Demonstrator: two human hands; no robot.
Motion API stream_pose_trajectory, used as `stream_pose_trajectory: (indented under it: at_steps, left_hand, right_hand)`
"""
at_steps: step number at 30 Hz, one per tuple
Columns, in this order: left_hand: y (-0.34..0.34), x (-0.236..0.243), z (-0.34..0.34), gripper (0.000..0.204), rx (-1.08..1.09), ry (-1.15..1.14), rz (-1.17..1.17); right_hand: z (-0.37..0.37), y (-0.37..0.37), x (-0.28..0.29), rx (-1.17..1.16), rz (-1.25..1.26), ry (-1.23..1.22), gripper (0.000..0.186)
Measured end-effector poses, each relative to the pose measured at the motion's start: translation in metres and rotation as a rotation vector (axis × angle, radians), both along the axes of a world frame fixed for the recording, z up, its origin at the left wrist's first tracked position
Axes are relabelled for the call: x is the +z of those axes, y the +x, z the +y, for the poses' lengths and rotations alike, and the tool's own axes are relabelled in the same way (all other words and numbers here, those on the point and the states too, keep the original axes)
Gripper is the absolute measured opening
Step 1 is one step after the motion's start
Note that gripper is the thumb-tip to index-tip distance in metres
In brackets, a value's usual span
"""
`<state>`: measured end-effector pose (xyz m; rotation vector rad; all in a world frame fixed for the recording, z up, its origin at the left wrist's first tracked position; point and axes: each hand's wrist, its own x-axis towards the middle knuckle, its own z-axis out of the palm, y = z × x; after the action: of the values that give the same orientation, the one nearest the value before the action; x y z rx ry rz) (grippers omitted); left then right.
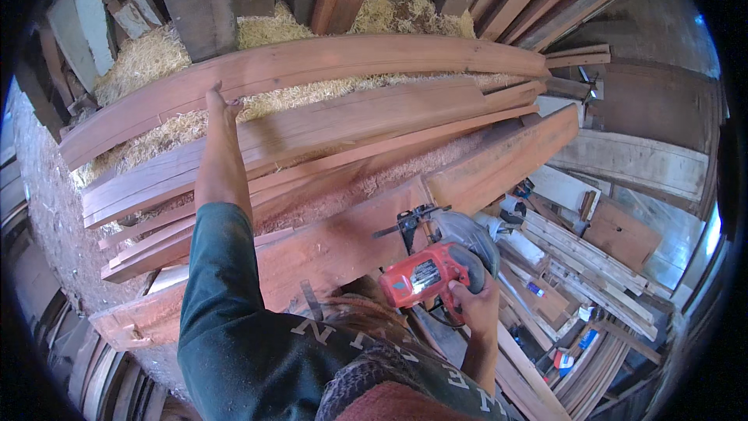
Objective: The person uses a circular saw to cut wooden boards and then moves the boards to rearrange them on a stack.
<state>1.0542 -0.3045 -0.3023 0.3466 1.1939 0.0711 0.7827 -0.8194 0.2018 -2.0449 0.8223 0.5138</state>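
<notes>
My left arm reaches forward over the boards. My left hand grips the near edge of a long reddish plank, the farthest of those lying crosswise; part of the fingers is hidden. In my right hand, close to my body at the right, is a red and black circular saw, held by its handle. The saw is by the near side of a thick reddish beam. Between plank and beam lie a wide board and several narrower strips.
Pale wood shavings fill the gaps between and behind the planks. Upright boards stand along the far side. To the right, stacked strips, offcuts and small containers clutter the floor. More timber lies at the lower left.
</notes>
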Motion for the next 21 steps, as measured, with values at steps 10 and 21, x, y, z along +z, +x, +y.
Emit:
stream_pose_trajectory:
  at_steps: [10,21]
  left_hand:
    - [-0.017,-0.030,0.056,0.052,-0.117,0.138,-0.027]
    - [-0.192,0.154,0.061,0.056,-0.524,0.614,0.011]
  right_hand:
    - [-0.001,0.010,0.003,0.182,-0.056,-0.051,0.054]
    - [-0.039,0.012,-0.006,0.640,0.003,-0.139,0.041]
